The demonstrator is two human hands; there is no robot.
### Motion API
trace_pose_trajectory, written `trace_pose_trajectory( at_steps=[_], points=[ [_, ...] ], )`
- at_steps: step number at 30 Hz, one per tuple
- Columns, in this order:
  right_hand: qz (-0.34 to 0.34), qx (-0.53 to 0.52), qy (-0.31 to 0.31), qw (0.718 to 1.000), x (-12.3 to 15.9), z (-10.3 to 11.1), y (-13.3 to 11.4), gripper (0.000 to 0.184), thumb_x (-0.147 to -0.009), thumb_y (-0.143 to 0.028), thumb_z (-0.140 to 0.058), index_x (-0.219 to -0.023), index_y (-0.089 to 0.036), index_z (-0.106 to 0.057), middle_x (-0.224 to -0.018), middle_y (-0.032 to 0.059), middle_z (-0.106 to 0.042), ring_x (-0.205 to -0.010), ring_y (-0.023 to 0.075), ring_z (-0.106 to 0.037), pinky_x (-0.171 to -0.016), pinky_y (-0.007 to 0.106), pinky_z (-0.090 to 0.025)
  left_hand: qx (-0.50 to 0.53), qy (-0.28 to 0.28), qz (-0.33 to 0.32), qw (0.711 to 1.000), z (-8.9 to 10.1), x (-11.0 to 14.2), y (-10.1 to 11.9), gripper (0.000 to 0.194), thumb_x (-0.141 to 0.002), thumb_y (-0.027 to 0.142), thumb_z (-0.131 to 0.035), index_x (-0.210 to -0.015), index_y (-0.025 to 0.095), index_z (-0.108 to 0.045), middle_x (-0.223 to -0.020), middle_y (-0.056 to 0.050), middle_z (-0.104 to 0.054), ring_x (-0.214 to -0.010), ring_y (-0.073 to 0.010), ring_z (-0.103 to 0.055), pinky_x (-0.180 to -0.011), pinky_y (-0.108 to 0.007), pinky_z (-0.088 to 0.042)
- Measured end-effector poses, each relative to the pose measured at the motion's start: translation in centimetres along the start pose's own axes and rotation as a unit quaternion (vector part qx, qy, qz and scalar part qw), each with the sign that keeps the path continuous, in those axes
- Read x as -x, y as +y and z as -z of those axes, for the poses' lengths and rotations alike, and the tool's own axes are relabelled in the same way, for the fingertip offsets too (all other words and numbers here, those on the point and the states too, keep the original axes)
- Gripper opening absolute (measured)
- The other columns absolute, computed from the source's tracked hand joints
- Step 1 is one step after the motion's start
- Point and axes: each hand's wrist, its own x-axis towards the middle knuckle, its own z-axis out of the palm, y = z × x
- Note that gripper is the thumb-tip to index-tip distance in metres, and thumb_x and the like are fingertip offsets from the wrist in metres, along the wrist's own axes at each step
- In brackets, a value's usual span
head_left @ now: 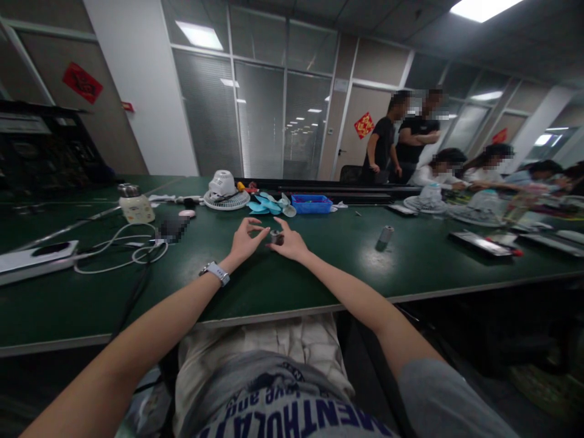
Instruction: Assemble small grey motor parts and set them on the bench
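Observation:
A small grey metal cylinder point(275, 235) is at the middle of the green table, in the gap between my two hands. My left hand point(247, 241) is just left of it, fingers loosely curved and thumb stretched towards it. From the right, my right hand point(291, 243) reaches around the cylinder, thumb on the near side and index finger apart on the far side. Whether the right thumb touches it I cannot tell. Neither hand visibly grips anything. A second metal cylinder point(387, 234) stands farther right on the table.
Behind my hands are a white fan head point(222, 185), light-blue fan blades point(265, 204) and a blue bin point(312, 204). On the left are a jar point(137, 205), a white cable point(109, 271) and a power strip point(36, 260). Several people are at the far right.

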Motion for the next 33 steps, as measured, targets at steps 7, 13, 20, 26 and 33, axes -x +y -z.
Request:
trace_pose_trajectory(
  at_steps=[7, 13, 20, 26, 33],
  points=[
    [0.035, 0.044, -0.014, 0.998, 0.6, -0.7, -1.3, 0.083, -0.083, -0.045, -0.067, -0.150, -0.025, -0.022, -0.099, 0.0035, -0.072, -0.089, 0.0243, -0.069, -0.080, 0.033, -0.050, -0.052, -0.007, -0.066, 0.996, 0.1, 0.4, 0.7, 0.031, -0.078, 0.036, -0.067, -0.102, 0.021, -0.055, -0.088, -0.005, -0.075, -0.095, -0.0235, -0.069, -0.089, -0.038, -0.048],
    [0.042, 0.064, -0.011, 0.997, 0.7, -0.8, -1.2, 0.082, -0.084, -0.047, -0.065, -0.150, -0.024, -0.022, -0.108, 0.0065, -0.070, -0.093, 0.0272, -0.069, -0.080, 0.034, -0.050, -0.071, -0.016, -0.090, 0.993, 0.1, 0.4, 1.9, 0.026, -0.078, 0.030, -0.067, -0.099, 0.022, -0.054, -0.088, -0.004, -0.074, -0.092, -0.0220, -0.069, -0.087, -0.036, -0.049],
    [0.043, 0.049, -0.007, 0.998, 0.9, -1.0, -1.3, 0.090, -0.083, -0.044, -0.067, -0.153, -0.023, -0.015, -0.098, 0.0049, -0.072, -0.087, 0.0258, -0.070, -0.078, 0.033, -0.051, -0.104, 0.066, -0.031, 0.992, 0.4, -0.2, 1.2, 0.022, -0.080, 0.031, -0.066, -0.094, 0.022, -0.052, -0.090, -0.005, -0.074, -0.092, -0.0214, -0.070, -0.083, -0.032, -0.050],
    [0.026, 0.034, 0.031, 0.999, 0.5, -0.5, -0.9, 0.094, -0.083, -0.045, -0.068, -0.153, -0.026, -0.009, -0.106, 0.0047, -0.070, -0.090, 0.0241, -0.069, -0.079, 0.033, -0.051, -0.142, -0.100, 0.114, 0.978, 0.6, -0.4, -1.7, 0.027, -0.073, 0.031, -0.072, -0.094, 0.023, -0.056, -0.089, -0.005, -0.077, -0.090, -0.0239, -0.072, -0.081, -0.034, -0.051],
    [-0.171, 0.174, 0.175, 0.954, -0.5, 5.5, 4.5, 0.084, -0.090, -0.038, -0.061, -0.153, -0.021, -0.007, -0.113, 0.0119, -0.068, -0.101, 0.0279, -0.067, -0.090, 0.040, -0.047, -0.135, -0.133, 0.102, 0.976, 0.5, -0.4, -2.1, 0.031, -0.075, 0.037, -0.071, -0.099, 0.024, -0.058, -0.091, -0.003, -0.077, -0.094, -0.0226, -0.071, -0.087, -0.034, -0.050]
  ],
)
